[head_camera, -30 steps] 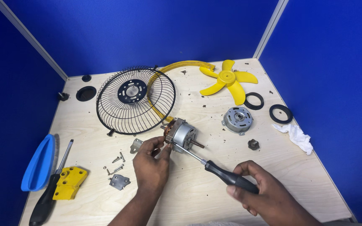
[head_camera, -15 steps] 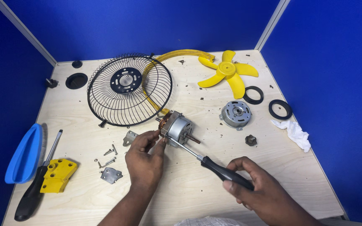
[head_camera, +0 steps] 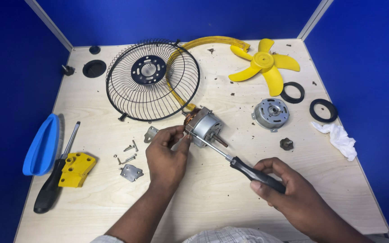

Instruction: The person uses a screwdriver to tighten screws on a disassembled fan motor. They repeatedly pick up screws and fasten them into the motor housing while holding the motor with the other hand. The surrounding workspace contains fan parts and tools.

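Observation:
My left hand (head_camera: 166, 155) grips a small silver fan motor (head_camera: 205, 126) with copper windings, holding it just above the wooden table (head_camera: 230, 211). My right hand (head_camera: 289, 191) is closed on the black handle of a screwdriver (head_camera: 237, 164), whose metal shaft runs up-left to the motor's casing. A short shaft sticks out of the motor toward the right. A yellow arm runs from the motor back under the black wire fan guard (head_camera: 151, 81).
A yellow fan blade (head_camera: 264, 63), a grey motor cover (head_camera: 271, 113), two black rings (head_camera: 323, 110), a small dark nut (head_camera: 286, 144) and a white rag (head_camera: 338, 138) lie right. Loose screws (head_camera: 129, 153), metal brackets, a yellow block (head_camera: 75, 168), another screwdriver (head_camera: 52, 182) and a blue piece (head_camera: 41, 144) lie left.
The view has shifted slightly. Both hands stay on the motor and screwdriver, with the screwdriver tip still at the motor casing.

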